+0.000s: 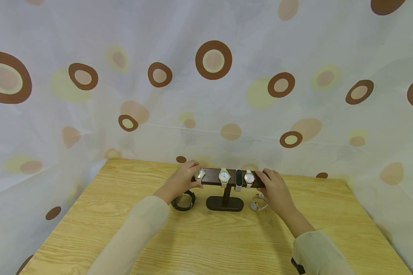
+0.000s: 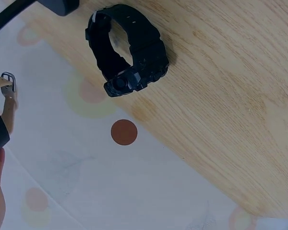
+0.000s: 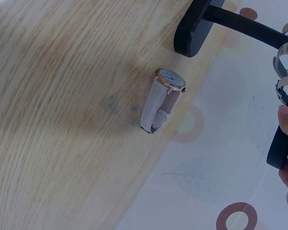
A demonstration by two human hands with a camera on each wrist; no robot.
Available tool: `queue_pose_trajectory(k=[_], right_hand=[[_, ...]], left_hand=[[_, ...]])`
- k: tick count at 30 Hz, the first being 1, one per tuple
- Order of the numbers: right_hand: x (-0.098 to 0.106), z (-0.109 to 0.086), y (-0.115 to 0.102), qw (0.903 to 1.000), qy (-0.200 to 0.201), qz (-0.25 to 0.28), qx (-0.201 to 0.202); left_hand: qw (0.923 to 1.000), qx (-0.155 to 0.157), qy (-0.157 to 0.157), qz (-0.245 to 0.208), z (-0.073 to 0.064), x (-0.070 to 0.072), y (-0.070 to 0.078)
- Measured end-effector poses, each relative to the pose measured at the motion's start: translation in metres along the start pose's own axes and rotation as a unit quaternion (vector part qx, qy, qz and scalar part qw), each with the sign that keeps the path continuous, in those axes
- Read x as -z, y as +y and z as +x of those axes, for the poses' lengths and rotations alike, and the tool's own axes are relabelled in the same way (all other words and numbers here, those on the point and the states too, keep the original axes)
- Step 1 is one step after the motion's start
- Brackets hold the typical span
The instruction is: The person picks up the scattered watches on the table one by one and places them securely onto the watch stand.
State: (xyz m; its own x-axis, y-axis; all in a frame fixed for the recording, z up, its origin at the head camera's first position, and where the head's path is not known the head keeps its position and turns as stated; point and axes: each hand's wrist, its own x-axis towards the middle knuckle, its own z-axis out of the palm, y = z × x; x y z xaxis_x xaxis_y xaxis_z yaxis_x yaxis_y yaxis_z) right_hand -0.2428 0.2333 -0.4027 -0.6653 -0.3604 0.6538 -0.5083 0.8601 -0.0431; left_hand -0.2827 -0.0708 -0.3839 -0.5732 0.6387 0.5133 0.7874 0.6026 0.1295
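Observation:
A dark brown T-shaped watch stand (image 1: 225,204) stands on the table, several watches strapped along its crossbar. My left hand (image 1: 182,178) grips the bar's left end, fingers over the top and thumb below, right at a watch (image 1: 200,174) there. The bar's other end is pinched by my right hand (image 1: 276,192), which also shows at the edge of the right wrist view. Between the hands sit a white-faced watch (image 1: 224,176), a fitness band (image 1: 239,178) with a black screen, and another pale-strapped watch (image 1: 249,178).
A black chunky watch (image 2: 129,52) lies on its side on the table below my left hand. Under my right hand lies a rose-gold watch (image 3: 156,103) with a pale strap. Behind the wooden table (image 1: 206,240) hangs a patterned white cloth (image 1: 186,38).

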Motion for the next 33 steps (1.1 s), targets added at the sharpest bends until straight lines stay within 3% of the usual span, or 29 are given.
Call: queue_pose_trajectory(k=[8,13,18,24,27,33], right_hand=[[0.002,0.0,0.001,1.0,0.002,0.0,0.001],[0.003,-0.002,0.001,1.0,0.002,-0.004,-0.002],[0.002,-0.003,0.0,1.0,0.006,-0.001,0.006],[0.001,-0.003,-0.001,1.0,0.001,0.0,0.002],[0.001,-0.003,0.0,1.0,0.0,-0.003,0.001],[0.002,-0.003,0.001,1.0,0.002,-0.002,0.006]], left_hand=[[0.9999,-0.011,0.0,0.0,0.003,-0.001,0.001],[0.9976,0.034,-0.026,-0.054,0.004,-0.003,0.002],[0.978,0.121,-0.047,-0.163,-0.001,-0.008,0.0],[0.9509,0.194,-0.015,-0.241,-0.01,-0.016,-0.003],[0.9471,0.205,0.0,-0.247,-0.012,-0.019,-0.004],[0.9503,0.195,0.006,-0.243,-0.012,-0.019,-0.007]])
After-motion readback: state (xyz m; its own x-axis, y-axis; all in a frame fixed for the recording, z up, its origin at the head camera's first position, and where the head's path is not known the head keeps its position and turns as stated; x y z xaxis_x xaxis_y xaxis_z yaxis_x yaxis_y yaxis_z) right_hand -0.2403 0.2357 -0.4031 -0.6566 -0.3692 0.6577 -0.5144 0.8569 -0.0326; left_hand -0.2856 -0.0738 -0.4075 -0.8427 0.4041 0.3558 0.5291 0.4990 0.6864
